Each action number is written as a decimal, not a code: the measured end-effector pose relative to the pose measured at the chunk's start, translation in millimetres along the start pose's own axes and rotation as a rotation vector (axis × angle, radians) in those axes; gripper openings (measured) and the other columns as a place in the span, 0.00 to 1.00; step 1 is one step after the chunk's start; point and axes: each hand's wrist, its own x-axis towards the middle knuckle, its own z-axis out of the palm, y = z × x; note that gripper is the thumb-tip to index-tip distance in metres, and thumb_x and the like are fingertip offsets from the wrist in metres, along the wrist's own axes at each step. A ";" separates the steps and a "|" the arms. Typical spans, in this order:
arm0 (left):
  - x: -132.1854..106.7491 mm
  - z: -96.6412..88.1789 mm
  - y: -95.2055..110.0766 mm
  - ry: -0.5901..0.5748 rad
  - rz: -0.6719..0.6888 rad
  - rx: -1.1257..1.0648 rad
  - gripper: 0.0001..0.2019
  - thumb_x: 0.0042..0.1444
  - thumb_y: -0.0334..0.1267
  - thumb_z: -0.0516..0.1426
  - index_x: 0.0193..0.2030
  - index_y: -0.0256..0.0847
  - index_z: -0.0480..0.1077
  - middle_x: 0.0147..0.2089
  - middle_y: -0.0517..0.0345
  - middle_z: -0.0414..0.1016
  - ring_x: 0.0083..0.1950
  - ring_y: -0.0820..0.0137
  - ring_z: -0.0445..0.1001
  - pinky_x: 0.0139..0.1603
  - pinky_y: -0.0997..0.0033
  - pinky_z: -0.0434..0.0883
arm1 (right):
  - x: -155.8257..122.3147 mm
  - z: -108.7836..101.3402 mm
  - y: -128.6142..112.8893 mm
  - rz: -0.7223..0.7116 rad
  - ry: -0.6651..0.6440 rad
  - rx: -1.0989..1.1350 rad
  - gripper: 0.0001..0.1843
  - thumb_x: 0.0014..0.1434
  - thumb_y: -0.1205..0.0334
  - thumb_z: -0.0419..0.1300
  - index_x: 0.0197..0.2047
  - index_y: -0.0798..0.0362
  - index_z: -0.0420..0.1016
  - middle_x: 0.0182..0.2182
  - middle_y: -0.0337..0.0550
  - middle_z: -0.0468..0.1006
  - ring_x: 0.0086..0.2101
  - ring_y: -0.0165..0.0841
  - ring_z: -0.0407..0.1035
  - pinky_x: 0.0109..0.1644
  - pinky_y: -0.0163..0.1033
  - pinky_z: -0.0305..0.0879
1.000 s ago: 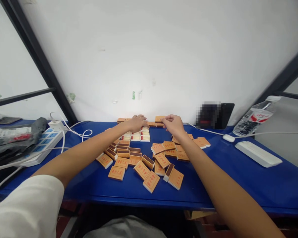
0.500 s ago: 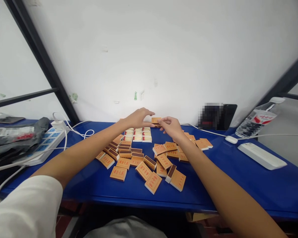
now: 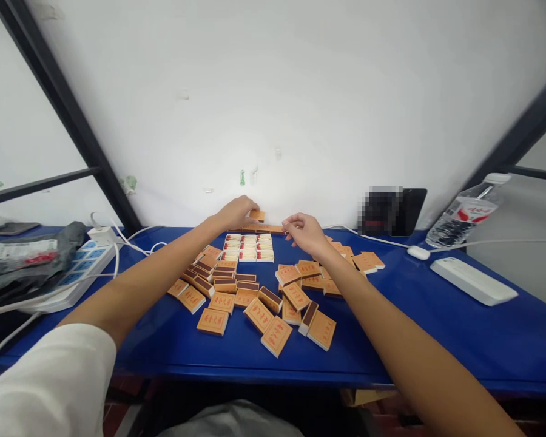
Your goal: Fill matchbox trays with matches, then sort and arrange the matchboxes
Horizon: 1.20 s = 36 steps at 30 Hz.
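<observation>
Orange matchbox (image 3: 258,215), long axis sideways, parallel with row of matchboxes (image 3: 262,229)

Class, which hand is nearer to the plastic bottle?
Right. The right hand is to the left of the bottle, by the right end of the back row of matchboxes; the left hand is farther left, holding a matchbox over that row.

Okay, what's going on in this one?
A person's left hand holds a matchbox over a row of matchboxes by the wall. The right hand is near the row's right end; whether it holds anything is unclear. Nearer the person, trays of matches sit in a block, and more matchboxes lie scattered on the blue table.
</observation>
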 end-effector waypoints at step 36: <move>-56.6 -23.8 62.8 0.090 0.145 -0.236 0.11 0.69 0.41 0.59 0.51 0.42 0.80 0.49 0.51 0.83 0.53 0.58 0.76 0.56 0.56 0.69 | -20.5 -36.0 -27.8 -0.086 -0.838 -0.596 0.15 0.46 0.49 0.76 0.35 0.47 0.84 0.35 0.42 0.83 0.33 0.36 0.74 0.33 0.37 0.64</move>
